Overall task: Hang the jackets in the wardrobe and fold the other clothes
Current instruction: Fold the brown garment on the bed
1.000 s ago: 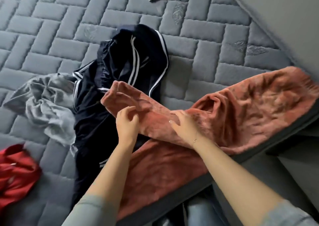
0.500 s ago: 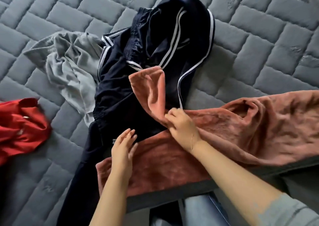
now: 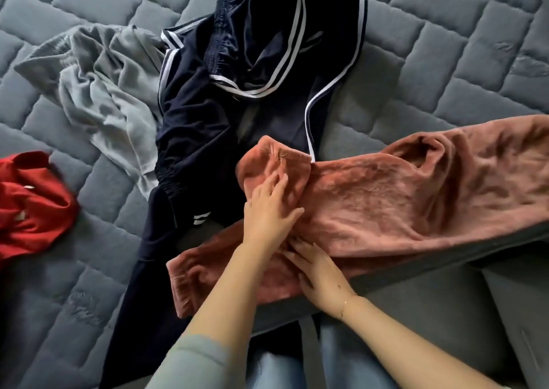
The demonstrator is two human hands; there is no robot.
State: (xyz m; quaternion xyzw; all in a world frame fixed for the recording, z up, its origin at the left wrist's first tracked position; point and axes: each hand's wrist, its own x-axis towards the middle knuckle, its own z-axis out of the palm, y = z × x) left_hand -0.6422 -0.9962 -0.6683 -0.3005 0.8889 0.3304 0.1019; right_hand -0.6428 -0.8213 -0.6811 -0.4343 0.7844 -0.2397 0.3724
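Note:
Fuzzy pink trousers [image 3: 386,198] lie across the near edge of the grey quilted mattress [image 3: 445,62], both leg ends pointing left. My left hand [image 3: 271,210] lies flat with spread fingers on the upper leg, near its cuff. My right hand [image 3: 319,275] presses flat on the lower leg, just below the left hand. A navy track garment with white stripes [image 3: 237,91] lies partly under the pink legs. Left of it sits a crumpled grey garment [image 3: 104,85].
A red garment [image 3: 29,201] lies bunched at the left edge. The mattress edge [image 3: 445,258] runs diagonally at the lower right, with grey floor beyond it. My jeans-clad legs [image 3: 326,359] stand against the bed.
The upper pink leg, bent upward before, now lies flatter toward the left. My left hand moved up onto it; my right hand let go of the fabric and slid down to the lower leg.

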